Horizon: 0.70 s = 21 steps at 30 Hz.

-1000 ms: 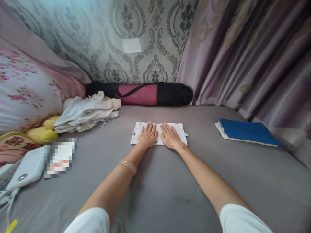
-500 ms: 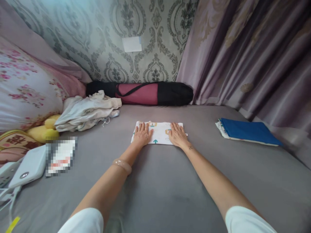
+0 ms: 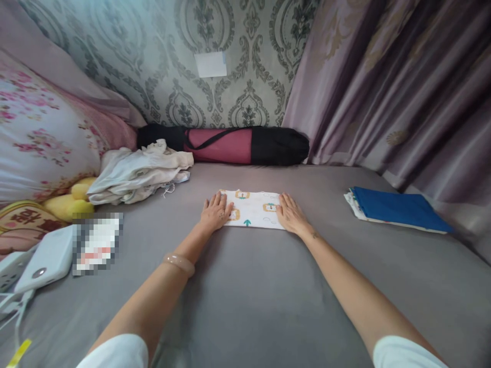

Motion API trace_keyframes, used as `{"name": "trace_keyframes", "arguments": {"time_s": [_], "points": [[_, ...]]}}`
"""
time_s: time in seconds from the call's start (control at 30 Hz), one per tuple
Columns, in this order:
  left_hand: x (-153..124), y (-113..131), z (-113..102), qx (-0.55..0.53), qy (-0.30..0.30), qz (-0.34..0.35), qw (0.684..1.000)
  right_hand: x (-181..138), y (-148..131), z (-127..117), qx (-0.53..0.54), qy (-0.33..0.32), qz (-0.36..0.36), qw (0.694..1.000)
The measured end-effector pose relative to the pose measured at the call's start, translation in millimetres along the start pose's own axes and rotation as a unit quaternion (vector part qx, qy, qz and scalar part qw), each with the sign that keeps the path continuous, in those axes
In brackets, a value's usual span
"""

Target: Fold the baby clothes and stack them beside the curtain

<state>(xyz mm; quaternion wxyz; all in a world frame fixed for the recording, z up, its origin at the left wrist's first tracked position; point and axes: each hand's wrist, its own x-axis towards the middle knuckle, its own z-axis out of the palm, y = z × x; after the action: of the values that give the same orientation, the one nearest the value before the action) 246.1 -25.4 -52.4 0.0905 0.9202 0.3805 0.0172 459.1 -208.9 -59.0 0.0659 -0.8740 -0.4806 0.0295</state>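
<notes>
A small folded white cloth (image 3: 253, 209) with printed animals and green arrows lies flat on the grey bed sheet (image 3: 245, 296). My left hand (image 3: 215, 212) lies flat on the cloth's left end, fingers stretched out. My right hand (image 3: 291, 214) lies flat on its right end, fingers likewise spread. Neither hand holds anything. The printed middle of the cloth shows between them.
A pile of pale clothes (image 3: 138, 174) sits at the back left beside floral pillows (image 3: 42, 133) and a yellow plush toy (image 3: 72, 202). A black and maroon roll bag (image 3: 226, 144) lies along the wall. Folded blue cloth (image 3: 397, 209) rests at right near the curtain (image 3: 402, 87). A white device (image 3: 44, 258) lies at left.
Both hands have slid apart from the middle of the cloth to its two ends, uncovering the printed centre. The cloth stays flat in place.
</notes>
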Motion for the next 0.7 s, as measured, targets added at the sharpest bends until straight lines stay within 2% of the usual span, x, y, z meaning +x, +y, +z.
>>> {"name": "trace_keyframes", "arguments": {"time_s": [0.1,0.17,0.23,0.3,0.37,0.53,0.7], "points": [[0,5,-4,-0.007,0.002,-0.003,1.0,3,-12,-10,-0.019,0.002,0.024,1.0],[-1,10,-4,-0.001,0.061,-0.011,0.998,8,-31,-15,-0.032,0.05,0.021,0.998],[-2,16,-1,-0.009,0.123,-0.022,0.992,13,-55,-15,-0.027,0.102,-0.027,0.994],[-4,17,2,-0.044,0.135,-0.035,0.989,18,-78,-9,-0.001,0.093,-0.086,0.992],[-4,13,4,-0.112,0.124,-0.052,0.984,20,-92,1,0.018,0.057,-0.111,0.992],[-3,-8,0,-0.318,0.13,-0.095,0.934,23,-102,8,0.021,0.014,-0.106,0.994],[-7,-11,2,-0.411,0.214,-0.128,0.877,29,-130,2,0.025,0.062,-0.128,0.99]]}}
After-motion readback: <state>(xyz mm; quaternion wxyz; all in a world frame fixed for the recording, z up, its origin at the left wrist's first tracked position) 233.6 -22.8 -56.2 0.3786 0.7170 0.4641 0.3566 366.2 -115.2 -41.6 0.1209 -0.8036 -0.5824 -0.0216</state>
